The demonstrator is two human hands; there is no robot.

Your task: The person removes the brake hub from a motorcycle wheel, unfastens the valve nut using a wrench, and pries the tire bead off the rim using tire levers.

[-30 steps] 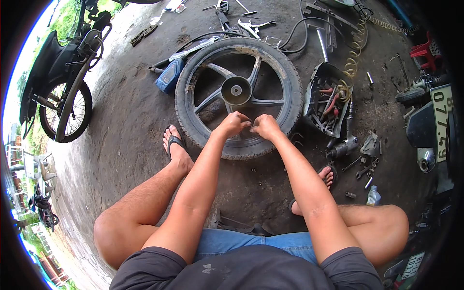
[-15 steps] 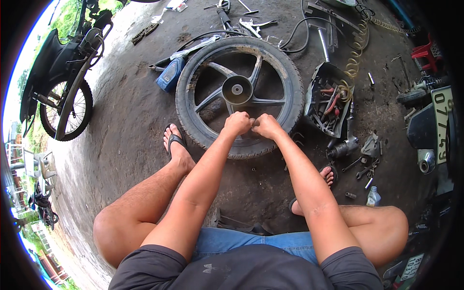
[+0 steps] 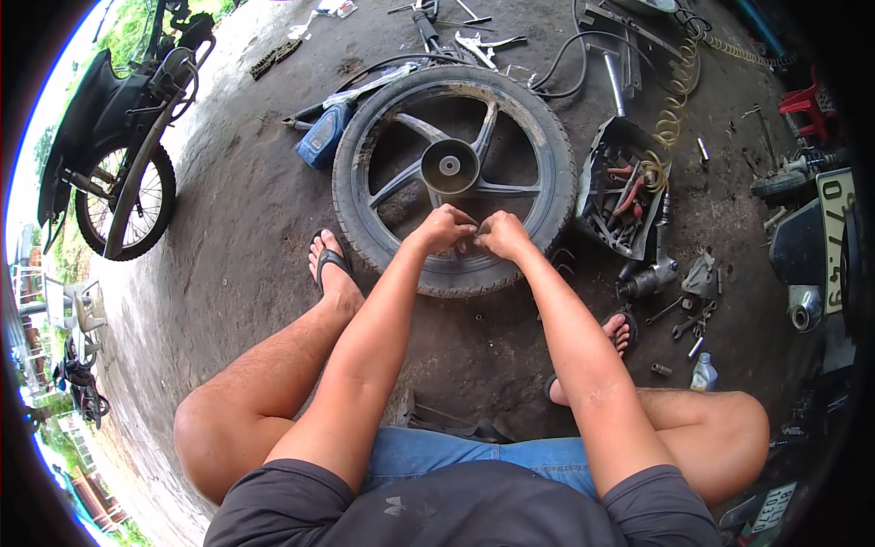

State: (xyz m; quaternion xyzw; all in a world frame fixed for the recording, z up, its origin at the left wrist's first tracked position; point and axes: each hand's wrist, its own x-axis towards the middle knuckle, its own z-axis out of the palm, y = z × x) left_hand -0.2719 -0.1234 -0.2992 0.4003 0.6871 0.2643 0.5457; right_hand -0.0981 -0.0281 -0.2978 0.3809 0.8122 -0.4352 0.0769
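A motorcycle wheel [image 3: 342,164] with its tyre on lies flat on the ground before me, its spokes and round hub [image 3: 449,166] facing up. Over the near part of the rim, my left hand [image 3: 444,228] and my right hand [image 3: 501,235] meet almost fingertip to fingertip. The fingers of both are bent in a pinch. Whatever sits between them is too small and too hidden to name. Both hands are just on the near side of the hub, above the rim and lower spoke.
A blue bottle [image 3: 323,135] lies against the tyre's left side. To the right stand a cut-open container of tools [image 3: 629,187], an air impact wrench [image 3: 649,278] and a coiled hose [image 3: 674,96]. Two wrenches [image 3: 684,324] lie nearby. A motorcycle [image 3: 118,155] stands at the left.
My left hand has shifted slightly up and its fingers have opened out a little toward the right hand. The right hand stays almost in place. The wheel looks unmoved.
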